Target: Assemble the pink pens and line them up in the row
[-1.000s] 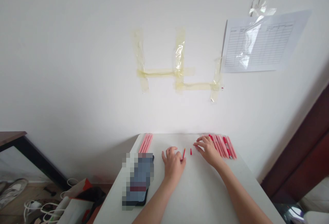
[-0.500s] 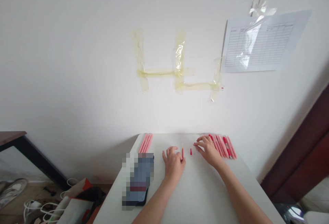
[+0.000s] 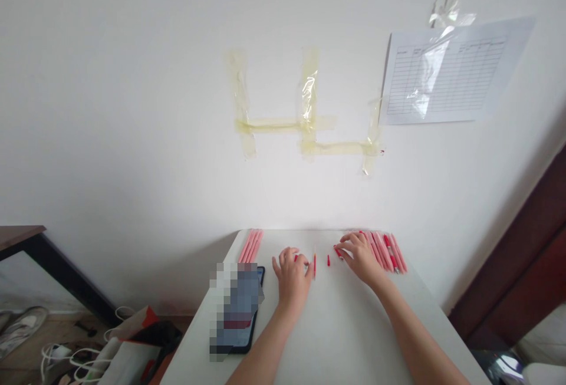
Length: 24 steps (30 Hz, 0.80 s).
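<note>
I can't read the screen of the flat, black-edged phone [image 3: 257, 314], since pixel blocks cover most of it, and the print on the white ruled paper sheet [image 3: 451, 78] is too tiny for me. The bare left hand [image 3: 292, 276] partly hides a small red piece [image 3: 296, 258]. The bottom edge cuts off the smooth white counter [image 3: 345, 338].

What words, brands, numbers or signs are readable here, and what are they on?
No text can be read for certain.
Paper sheet on the wall: printed table, too small to read, partly under glare.
Phone: pixelated; nothing legible.
Red mark on the wall: too small to identify.
Pink pens: no lettering can be made out.
</note>
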Each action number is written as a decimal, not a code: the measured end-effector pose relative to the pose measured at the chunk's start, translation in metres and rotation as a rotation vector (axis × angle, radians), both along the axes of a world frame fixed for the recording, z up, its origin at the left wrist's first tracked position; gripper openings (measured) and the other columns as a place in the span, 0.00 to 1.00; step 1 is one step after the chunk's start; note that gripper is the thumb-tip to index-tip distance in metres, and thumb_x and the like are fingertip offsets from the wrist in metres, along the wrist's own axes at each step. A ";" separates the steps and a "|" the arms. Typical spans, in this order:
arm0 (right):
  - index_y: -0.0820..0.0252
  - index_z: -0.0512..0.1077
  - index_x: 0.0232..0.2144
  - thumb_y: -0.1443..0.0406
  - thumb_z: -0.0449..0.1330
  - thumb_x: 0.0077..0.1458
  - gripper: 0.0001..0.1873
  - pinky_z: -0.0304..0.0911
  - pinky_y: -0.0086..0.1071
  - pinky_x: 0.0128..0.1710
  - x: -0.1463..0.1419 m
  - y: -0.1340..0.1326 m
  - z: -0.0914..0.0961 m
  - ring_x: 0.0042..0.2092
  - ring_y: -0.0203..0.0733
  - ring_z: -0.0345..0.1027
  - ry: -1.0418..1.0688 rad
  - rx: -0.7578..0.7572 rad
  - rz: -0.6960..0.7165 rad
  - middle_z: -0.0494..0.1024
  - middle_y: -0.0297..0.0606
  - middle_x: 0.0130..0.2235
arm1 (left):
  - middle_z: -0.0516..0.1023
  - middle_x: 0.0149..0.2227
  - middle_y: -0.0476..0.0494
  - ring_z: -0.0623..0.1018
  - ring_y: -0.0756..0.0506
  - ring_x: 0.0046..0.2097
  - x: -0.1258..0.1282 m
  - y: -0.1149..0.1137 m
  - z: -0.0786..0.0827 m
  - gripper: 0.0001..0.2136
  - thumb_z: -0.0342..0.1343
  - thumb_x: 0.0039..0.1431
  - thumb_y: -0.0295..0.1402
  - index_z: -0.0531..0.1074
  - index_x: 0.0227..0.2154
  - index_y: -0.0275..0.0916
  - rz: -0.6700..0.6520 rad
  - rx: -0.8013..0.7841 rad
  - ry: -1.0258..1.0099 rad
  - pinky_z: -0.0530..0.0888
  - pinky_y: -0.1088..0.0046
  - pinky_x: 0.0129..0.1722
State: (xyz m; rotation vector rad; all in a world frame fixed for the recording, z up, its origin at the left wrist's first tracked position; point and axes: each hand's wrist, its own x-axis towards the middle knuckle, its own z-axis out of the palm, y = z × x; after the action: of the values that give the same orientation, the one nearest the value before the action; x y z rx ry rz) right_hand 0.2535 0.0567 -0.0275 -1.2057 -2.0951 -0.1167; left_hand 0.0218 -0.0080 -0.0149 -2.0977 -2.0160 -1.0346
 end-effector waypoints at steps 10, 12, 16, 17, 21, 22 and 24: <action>0.56 0.81 0.44 0.74 0.53 0.61 0.19 0.63 0.47 0.56 0.010 0.002 0.003 0.54 0.54 0.67 -0.050 -0.113 -0.150 0.82 0.44 0.47 | 0.77 0.58 0.39 0.67 0.36 0.66 -0.032 0.013 0.007 0.15 0.46 0.68 0.30 0.77 0.48 0.42 0.176 -0.045 0.194 0.57 0.39 0.67; 0.56 0.81 0.45 0.73 0.54 0.60 0.18 0.62 0.47 0.57 0.010 0.002 0.003 0.56 0.55 0.67 -0.084 -0.157 -0.189 0.82 0.44 0.48 | 0.76 0.59 0.39 0.68 0.36 0.65 -0.035 0.014 0.007 0.16 0.46 0.67 0.28 0.77 0.49 0.42 0.175 -0.078 0.209 0.59 0.42 0.67; 0.55 0.80 0.45 0.72 0.56 0.60 0.17 0.61 0.48 0.58 0.009 0.000 0.003 0.57 0.54 0.67 -0.140 -0.229 -0.222 0.81 0.42 0.49 | 0.76 0.60 0.40 0.69 0.38 0.65 -0.036 0.015 0.004 0.16 0.47 0.67 0.28 0.77 0.50 0.44 0.144 -0.135 0.216 0.62 0.48 0.65; 0.55 0.80 0.45 0.71 0.56 0.60 0.16 0.60 0.48 0.58 0.009 0.000 0.003 0.57 0.54 0.67 -0.149 -0.238 -0.222 0.81 0.41 0.49 | 0.76 0.59 0.40 0.69 0.38 0.64 -0.036 0.015 0.004 0.16 0.47 0.67 0.28 0.77 0.49 0.44 0.134 -0.146 0.218 0.63 0.50 0.64; 0.55 0.81 0.41 0.71 0.55 0.60 0.15 0.61 0.46 0.58 0.009 0.002 0.000 0.55 0.53 0.68 -0.157 -0.240 -0.202 0.82 0.40 0.47 | 0.79 0.54 0.40 0.75 0.40 0.58 -0.036 0.016 0.004 0.16 0.46 0.66 0.27 0.78 0.46 0.42 0.084 -0.179 0.212 0.68 0.57 0.58; 0.56 0.81 0.41 0.72 0.55 0.59 0.15 0.61 0.46 0.57 0.010 0.003 0.000 0.55 0.53 0.68 -0.150 -0.231 -0.185 0.82 0.41 0.47 | 0.80 0.53 0.40 0.76 0.41 0.56 -0.036 0.016 0.004 0.15 0.46 0.66 0.27 0.78 0.45 0.42 0.075 -0.180 0.206 0.69 0.59 0.56; 0.57 0.81 0.39 0.73 0.56 0.59 0.15 0.62 0.44 0.57 0.011 0.005 -0.002 0.53 0.52 0.69 -0.128 -0.207 -0.136 0.82 0.42 0.45 | 0.81 0.51 0.40 0.77 0.42 0.54 -0.036 0.017 0.004 0.15 0.46 0.66 0.26 0.78 0.45 0.41 0.068 -0.169 0.199 0.70 0.61 0.54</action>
State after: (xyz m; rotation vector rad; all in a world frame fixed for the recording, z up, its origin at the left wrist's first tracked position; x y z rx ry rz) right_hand 0.2648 0.0618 -0.0299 -1.5002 -2.1754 -0.0406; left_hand -0.0140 0.0088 -0.0106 -2.0962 -2.1233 -0.6369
